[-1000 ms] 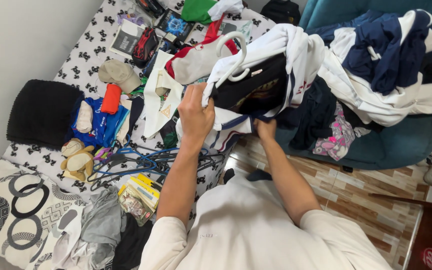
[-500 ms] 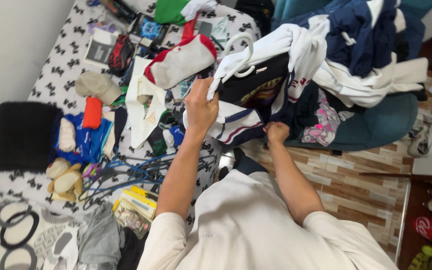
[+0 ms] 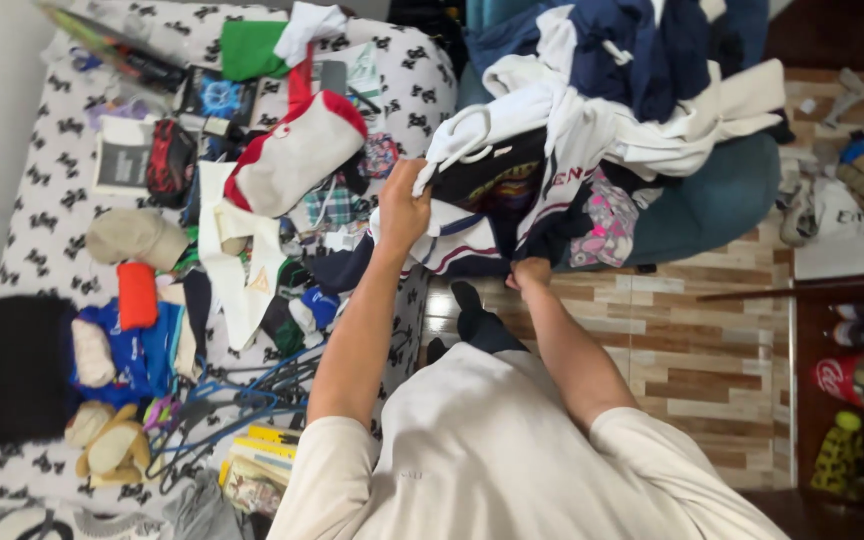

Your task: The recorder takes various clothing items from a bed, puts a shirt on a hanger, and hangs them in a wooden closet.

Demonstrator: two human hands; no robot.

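Head view: both hands, left and right, apparently grip a white striped garment.

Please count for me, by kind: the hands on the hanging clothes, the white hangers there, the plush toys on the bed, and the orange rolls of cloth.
Hands: 2, left hand and right hand
White hanger: 1
Plush toy: 1
Orange roll: 1
Total: 5

Single head cam, looking steeply down from above the person's shoulders, close on both arms; bed left, armchair upper right, tiled floor below. No second view.
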